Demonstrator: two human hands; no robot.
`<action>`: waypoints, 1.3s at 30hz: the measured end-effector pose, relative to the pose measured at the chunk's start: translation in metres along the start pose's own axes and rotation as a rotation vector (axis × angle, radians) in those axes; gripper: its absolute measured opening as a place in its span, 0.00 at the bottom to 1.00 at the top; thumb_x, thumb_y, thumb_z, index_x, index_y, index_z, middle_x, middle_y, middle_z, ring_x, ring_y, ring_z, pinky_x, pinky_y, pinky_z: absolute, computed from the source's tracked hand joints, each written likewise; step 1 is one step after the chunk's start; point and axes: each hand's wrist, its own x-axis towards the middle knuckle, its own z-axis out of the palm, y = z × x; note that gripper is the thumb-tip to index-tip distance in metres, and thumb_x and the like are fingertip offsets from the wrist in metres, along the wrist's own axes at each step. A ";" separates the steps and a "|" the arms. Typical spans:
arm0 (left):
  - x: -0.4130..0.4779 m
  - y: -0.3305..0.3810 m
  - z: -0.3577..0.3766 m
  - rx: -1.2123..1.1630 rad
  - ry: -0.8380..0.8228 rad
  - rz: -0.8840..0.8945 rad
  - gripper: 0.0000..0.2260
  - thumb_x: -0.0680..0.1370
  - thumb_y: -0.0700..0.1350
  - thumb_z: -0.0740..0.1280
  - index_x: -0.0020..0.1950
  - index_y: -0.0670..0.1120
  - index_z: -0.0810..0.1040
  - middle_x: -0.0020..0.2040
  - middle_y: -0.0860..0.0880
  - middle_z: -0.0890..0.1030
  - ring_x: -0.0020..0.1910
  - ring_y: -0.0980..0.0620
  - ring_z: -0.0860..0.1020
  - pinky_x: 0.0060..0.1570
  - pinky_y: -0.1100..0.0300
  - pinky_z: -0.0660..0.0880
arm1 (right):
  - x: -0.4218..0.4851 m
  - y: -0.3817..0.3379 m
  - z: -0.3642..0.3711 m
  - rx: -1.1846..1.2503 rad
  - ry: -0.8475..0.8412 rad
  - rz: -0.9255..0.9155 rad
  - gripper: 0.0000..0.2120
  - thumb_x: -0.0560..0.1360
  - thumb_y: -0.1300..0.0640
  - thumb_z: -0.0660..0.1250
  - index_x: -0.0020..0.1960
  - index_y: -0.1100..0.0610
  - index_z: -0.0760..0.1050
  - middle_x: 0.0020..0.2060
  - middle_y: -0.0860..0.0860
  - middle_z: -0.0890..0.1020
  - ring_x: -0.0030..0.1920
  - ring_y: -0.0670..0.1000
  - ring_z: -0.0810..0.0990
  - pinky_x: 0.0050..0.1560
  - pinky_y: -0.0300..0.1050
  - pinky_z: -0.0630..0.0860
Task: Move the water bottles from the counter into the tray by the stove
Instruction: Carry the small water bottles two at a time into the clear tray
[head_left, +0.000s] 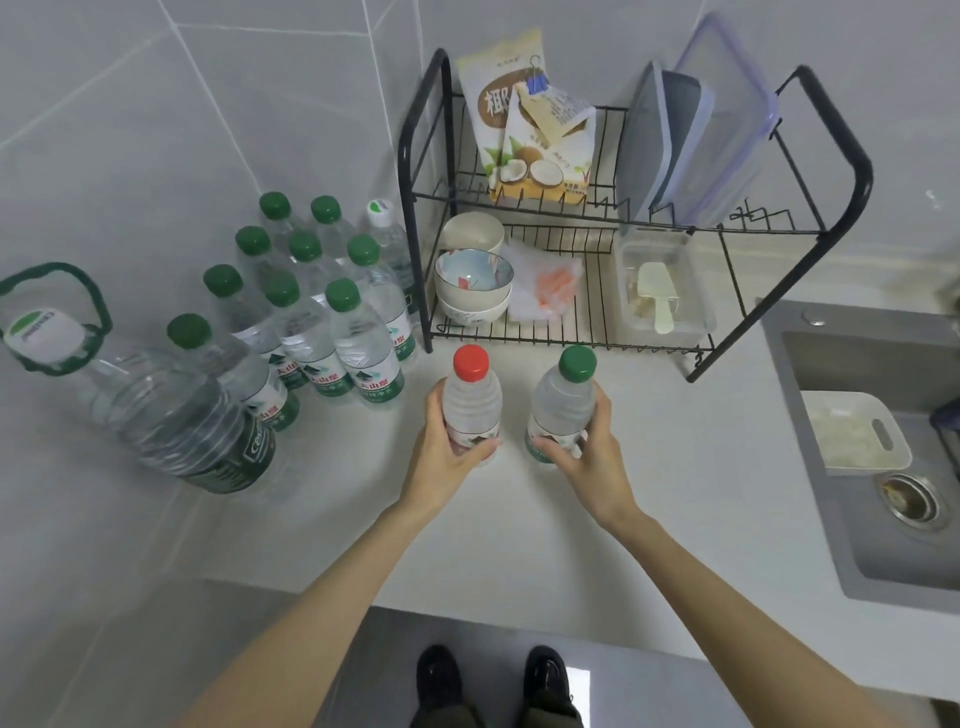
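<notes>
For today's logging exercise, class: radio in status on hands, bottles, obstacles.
Left hand grip on red-capped bottle. Right hand grip on green-capped bottle. Both upright, before dish rack. Tray not in view.

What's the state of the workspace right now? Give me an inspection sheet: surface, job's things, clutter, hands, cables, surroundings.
Surface: pale counter; the bottles stand on it.
Job's things: red-capped bottle and green-capped bottle upright, one in each hand; bottle group standing by the left wall; tray not in view.
Clutter: large jug beside the group; dish rack with bowls, snack bags, containers.
Hands: left hand grips the red-capped bottle; right hand grips the green-capped bottle.
Cables: nothing seen.
Surroundings: tiled wall; sink at right; stove not in view.
</notes>
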 end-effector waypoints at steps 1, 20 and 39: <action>0.001 -0.001 0.000 0.008 0.006 0.007 0.36 0.64 0.46 0.77 0.67 0.62 0.63 0.63 0.59 0.75 0.63 0.54 0.75 0.65 0.43 0.72 | 0.001 0.001 0.001 -0.001 0.007 0.007 0.37 0.71 0.60 0.74 0.65 0.33 0.56 0.60 0.33 0.73 0.60 0.37 0.75 0.56 0.29 0.71; -0.008 0.065 0.028 0.036 -0.141 0.003 0.35 0.57 0.55 0.79 0.61 0.58 0.72 0.54 0.55 0.83 0.54 0.53 0.82 0.55 0.45 0.79 | -0.022 -0.046 -0.058 -0.100 0.066 0.034 0.31 0.63 0.51 0.79 0.61 0.40 0.69 0.42 0.46 0.86 0.43 0.45 0.84 0.50 0.52 0.81; -0.038 0.219 0.191 0.047 -0.706 0.319 0.31 0.66 0.47 0.78 0.63 0.58 0.66 0.51 0.62 0.77 0.51 0.59 0.79 0.47 0.60 0.77 | -0.159 -0.095 -0.226 -0.073 0.668 0.039 0.30 0.63 0.51 0.78 0.61 0.42 0.71 0.51 0.44 0.84 0.49 0.47 0.84 0.51 0.56 0.82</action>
